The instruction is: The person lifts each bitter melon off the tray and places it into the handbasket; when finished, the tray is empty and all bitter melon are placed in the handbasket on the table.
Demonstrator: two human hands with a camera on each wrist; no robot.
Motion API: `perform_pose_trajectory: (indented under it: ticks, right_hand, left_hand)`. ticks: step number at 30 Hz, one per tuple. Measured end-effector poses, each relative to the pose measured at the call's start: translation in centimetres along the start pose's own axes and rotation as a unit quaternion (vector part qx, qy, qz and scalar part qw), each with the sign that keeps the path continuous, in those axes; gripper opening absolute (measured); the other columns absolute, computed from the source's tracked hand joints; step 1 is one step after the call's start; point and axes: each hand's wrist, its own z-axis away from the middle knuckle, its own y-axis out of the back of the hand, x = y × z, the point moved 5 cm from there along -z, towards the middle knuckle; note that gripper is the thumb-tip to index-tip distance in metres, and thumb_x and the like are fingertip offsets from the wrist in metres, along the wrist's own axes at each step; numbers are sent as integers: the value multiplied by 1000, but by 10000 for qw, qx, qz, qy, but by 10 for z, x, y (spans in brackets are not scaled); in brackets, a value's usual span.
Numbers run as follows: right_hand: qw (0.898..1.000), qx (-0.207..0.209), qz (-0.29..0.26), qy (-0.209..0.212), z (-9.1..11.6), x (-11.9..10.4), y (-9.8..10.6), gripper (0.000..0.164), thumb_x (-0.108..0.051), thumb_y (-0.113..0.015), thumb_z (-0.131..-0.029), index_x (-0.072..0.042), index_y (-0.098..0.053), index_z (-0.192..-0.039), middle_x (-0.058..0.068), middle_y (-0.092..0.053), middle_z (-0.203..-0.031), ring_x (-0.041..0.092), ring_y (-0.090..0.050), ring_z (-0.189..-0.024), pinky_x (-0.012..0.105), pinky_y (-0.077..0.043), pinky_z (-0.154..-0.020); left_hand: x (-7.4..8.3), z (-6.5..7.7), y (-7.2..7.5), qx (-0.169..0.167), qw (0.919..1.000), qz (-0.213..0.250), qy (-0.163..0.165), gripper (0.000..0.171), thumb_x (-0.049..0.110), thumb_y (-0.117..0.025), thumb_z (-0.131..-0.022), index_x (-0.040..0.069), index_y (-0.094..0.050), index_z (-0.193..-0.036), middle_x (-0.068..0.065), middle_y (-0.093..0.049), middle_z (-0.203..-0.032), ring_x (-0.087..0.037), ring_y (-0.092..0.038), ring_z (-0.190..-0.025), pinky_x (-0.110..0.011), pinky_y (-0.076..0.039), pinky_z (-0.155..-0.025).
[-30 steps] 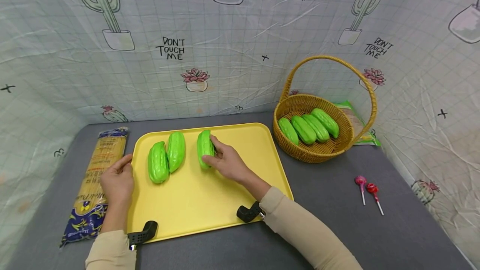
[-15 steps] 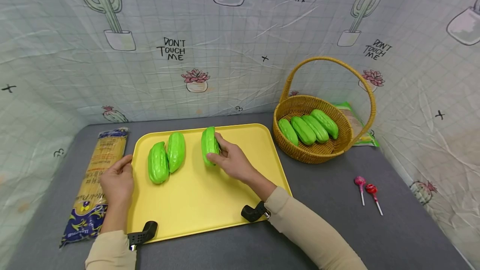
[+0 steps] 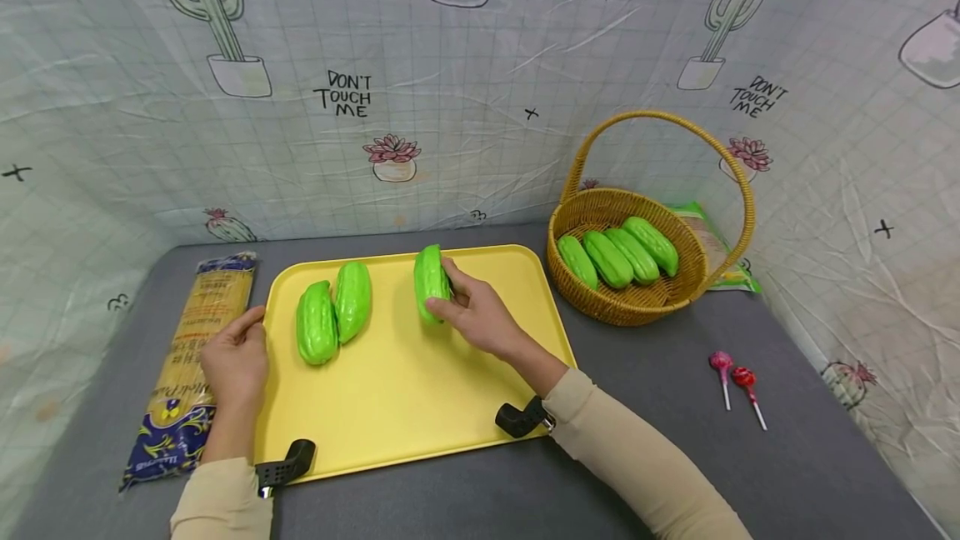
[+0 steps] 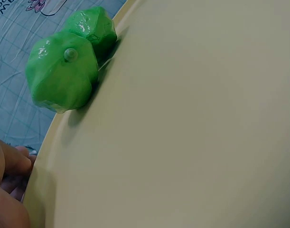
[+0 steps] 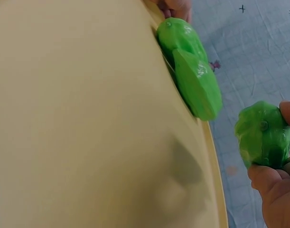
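Observation:
My right hand (image 3: 480,315) grips a shiny, ridged green cucumber (image 3: 430,283) between thumb and fingers. The right wrist view shows this held cucumber (image 5: 262,135) end-on, raised over the tray with a shadow below it. Two more cucumbers (image 3: 317,323) lie side by side on the left part of the yellow tray (image 3: 390,407). At the tray's left rim, my left hand (image 3: 236,357) holds the edge with bent fingers. The left wrist view shows those fingers (image 4: 14,159) right at the rim, partly cut off by the frame.
A wicker basket (image 3: 630,311) with a tall handle, holding several cucumbers, stands at the back right. Behind it lies a green-edged packet (image 3: 738,277). Two lollipops (image 3: 731,369) lie at the right. A spaghetti pack (image 3: 187,357) lies left of the tray, partly under my left forearm.
My right hand has carried the cucumber to the right and slightly farther back over the tray. My left hand stays at the rim.

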Motion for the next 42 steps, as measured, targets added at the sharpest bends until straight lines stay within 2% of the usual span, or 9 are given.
perform_pose_trajectory:
  ticks: [8, 17, 33, 42]
  right_hand:
    - [10000, -42, 11, -5, 4, 1, 8, 74, -16, -57, -105, -8, -12, -164, 16, -29, -167, 28, -44, -147, 40, -50, -112]
    - [9999, 13, 137, 102, 11, -4, 16, 73, -17, -57, -105, -8, -13, -164, 17, -31, -166, 29, -46, -146, 41, -51, -111]
    - [9995, -75, 149, 256, 18, -12, 31, 73, -16, -55, -106, -8, -12, -164, 18, -26, -168, 32, -44, -146, 41, -53, -109]
    - [9990, -73, 273, 350, 22, -14, 45, 73, -15, -56, -105, -7, -12, -164, 15, -20, -170, 32, -40, -149, 43, -50, -111]
  left_hand:
    - [1, 1, 0, -23, 9999, 36, 117, 39, 22, -45, -109, 11, -62, -142, -12, -57, -150, -28, -56, -137, -37, -50, -112]
    - [2, 1, 0, 15, 9999, 87, 98, 39, 22, -46, -108, 10, -62, -141, -13, -58, -149, -28, -56, -137, -38, -50, -112]
    - [-1, 0, 0, -48, 9999, 50, 149, 39, 18, -46, -108, 10, -61, -142, -13, -57, -150, -27, -56, -137, -37, -50, -112]
    - [-1, -1, -1, -7, 10000, 7, 67, 39, 15, -46, -107, 10, -61, -142, -12, -59, -148, -26, -57, -135, -35, -50, -112]
